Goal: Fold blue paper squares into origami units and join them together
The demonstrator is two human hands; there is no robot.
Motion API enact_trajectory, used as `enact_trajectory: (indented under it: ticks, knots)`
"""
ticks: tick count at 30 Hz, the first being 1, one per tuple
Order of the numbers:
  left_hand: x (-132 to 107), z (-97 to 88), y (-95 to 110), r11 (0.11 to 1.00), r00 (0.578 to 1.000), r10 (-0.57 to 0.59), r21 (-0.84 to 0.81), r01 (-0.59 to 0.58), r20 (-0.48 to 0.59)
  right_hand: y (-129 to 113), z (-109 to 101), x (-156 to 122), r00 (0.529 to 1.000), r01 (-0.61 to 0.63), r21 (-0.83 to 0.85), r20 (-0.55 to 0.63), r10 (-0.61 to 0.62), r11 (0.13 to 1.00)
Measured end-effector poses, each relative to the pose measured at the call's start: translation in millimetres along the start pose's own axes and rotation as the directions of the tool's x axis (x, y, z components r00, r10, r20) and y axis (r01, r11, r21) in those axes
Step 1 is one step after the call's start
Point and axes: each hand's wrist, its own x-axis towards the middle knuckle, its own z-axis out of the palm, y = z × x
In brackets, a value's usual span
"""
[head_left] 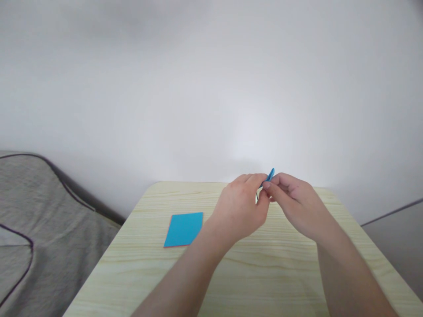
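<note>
Both hands meet above the far part of the table, pinching a small piece of folded blue paper [271,175] between them. My left hand [243,203] is closed on its left side, the back of the hand towards me. From the right, my right hand [295,203] grips the same piece between thumb and curled fingers. Only a narrow tip of the paper shows above the fingertips; its full shape is hidden. Left of my left forearm, a flat stack of square blue paper [183,229] lies on the table, with a thin reddish edge showing beneath.
The pale wood-grain table [264,281] has rounded far corners and stands against a white wall [211,88]. Grey fabric with dark piping [49,246] lies to the left of the table. A dark line [393,212] runs along the lower wall at right.
</note>
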Motion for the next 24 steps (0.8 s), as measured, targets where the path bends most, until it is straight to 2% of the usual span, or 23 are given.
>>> enact_trajectory:
  ticks: [5,10,16,20,24]
  knots:
    - [3,-4.6,-9,0.996,0.999,-0.024,-0.091,0.026,0.027,6,-4,3,0.999,0.0,0.124,0.032,-0.004,0.992]
    - [2,-6.4,-11,0.996,0.997,-0.037,-0.079,0.042,0.062,12,-6,5,0.998,-0.004,0.186,-0.067,0.016,0.983]
    - [2,-6.1,-11,0.993,0.998,-0.051,-0.108,0.056,0.049,12,-5,5,0.999,0.031,0.166,-0.048,-0.023,0.986]
    - [2,-5.4,-12,0.965,0.994,-0.103,-0.241,0.107,0.027,12,-5,6,0.997,0.056,0.209,-0.071,-0.042,0.976]
    - [3,-6.5,-10,0.869,0.973,-0.226,-0.44,0.225,0.051,9,-5,5,0.994,0.067,0.266,-0.106,-0.04,0.962]
